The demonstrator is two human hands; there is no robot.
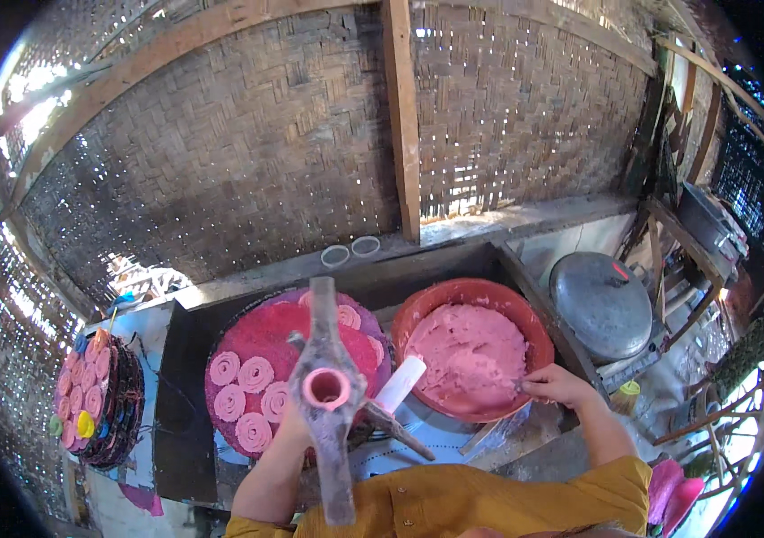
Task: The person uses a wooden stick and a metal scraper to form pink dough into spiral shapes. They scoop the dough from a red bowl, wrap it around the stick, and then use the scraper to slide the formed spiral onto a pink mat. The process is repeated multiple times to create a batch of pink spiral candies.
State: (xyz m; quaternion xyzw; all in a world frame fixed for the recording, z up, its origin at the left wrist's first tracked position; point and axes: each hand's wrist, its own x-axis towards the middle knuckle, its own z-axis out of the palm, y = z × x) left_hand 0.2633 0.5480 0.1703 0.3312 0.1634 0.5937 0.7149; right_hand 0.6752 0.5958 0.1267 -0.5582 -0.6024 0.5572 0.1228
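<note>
A worn grey hand press (332, 430) with crossed handles and a round barrel, pink inside, stands up close in front of me. My left hand (299, 429) is at it, the fingers mostly hidden behind the press. A white, blunt-ended piece (401, 384) sticks out beside it. At the right rim of a red-brown basin (539, 327), my right hand (558, 386) is closed on what looks like a metal spoon (520, 386), its tip at the pink dough (471, 350). Left of the basin, pink dough swirls (255, 374) lie on a round pink mat (261, 336).
A stack of round trays (122, 408) with pink swirls stands at far left. The dark wooden trough edge (171, 412) frames the work area. A lidded metal pot (601, 305) sits right of the basin. Two pale rings (335, 256) rest on the ledge below the woven wall (247, 161).
</note>
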